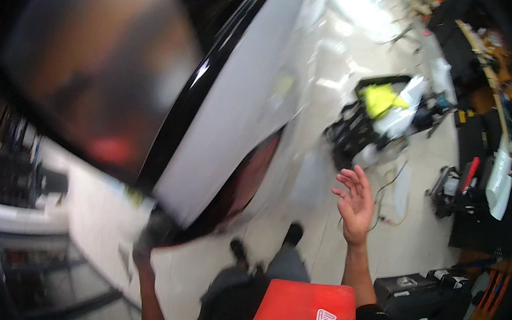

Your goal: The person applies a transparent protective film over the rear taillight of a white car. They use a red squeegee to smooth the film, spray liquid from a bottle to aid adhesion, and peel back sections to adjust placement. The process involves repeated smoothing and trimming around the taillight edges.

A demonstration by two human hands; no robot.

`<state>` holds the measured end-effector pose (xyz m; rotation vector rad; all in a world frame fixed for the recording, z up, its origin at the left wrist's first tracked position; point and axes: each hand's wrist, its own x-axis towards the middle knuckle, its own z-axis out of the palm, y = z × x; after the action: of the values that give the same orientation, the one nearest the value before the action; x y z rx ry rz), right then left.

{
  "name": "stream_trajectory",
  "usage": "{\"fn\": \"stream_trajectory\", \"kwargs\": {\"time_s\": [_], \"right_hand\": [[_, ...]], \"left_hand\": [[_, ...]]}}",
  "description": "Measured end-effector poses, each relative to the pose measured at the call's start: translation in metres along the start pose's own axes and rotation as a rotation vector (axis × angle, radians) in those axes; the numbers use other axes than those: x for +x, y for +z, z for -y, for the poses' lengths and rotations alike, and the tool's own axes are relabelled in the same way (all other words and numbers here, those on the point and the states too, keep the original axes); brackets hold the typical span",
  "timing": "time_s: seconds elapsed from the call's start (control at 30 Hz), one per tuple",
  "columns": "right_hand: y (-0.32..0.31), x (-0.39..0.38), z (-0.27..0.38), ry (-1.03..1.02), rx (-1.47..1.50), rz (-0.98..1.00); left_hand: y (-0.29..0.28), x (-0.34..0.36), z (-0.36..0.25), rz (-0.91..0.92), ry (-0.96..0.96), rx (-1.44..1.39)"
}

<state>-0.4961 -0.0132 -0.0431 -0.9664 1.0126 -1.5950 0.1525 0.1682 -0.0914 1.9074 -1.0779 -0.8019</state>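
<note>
My right hand (356,205) is raised in the air with fingers spread and slightly curled, holding nothing. My left hand (149,233) is at the lower corner of a car's bodywork; it is blurred, and its fingers cannot be made out. The car has a pale grey panel (228,111), a glossy black trim strip (201,77) and a dark red tail light (249,181). Clear film (307,120) seems to hang along the panel's edge. In front of my body, beside the right forearm, is a flat red thing (300,307) with white print.
Right of the car is a black cart or bin (350,128) with a bright yellow cloth (380,99) and crumpled film. A cable (382,195) lies on the pale tiled floor (417,225). Cluttered shelving (497,87) lines the right side; boxes (404,283) stand lower right.
</note>
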Motion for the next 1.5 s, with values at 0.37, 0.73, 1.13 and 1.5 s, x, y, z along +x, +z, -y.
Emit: {"fn": "stream_trajectory", "kwargs": {"time_s": [0.37,0.73,1.13,1.5], "right_hand": [[0.285,-0.202,0.142,-0.702,-0.111,0.458],[0.323,-0.182,-0.023,-0.488,-0.200,-0.155],[0.353,-0.173,-0.025,-0.731,-0.462,-0.128],[0.352,-0.166,-0.001,-0.841,-0.711,0.105]], "left_hand": [[0.043,0.080,-0.119,0.717,0.350,-0.807],[0.036,0.053,-0.170,0.724,0.467,-0.659],[0.041,0.061,-0.178,0.686,0.579,-0.634],[0.043,0.062,-0.172,0.631,0.461,-0.554]]}}
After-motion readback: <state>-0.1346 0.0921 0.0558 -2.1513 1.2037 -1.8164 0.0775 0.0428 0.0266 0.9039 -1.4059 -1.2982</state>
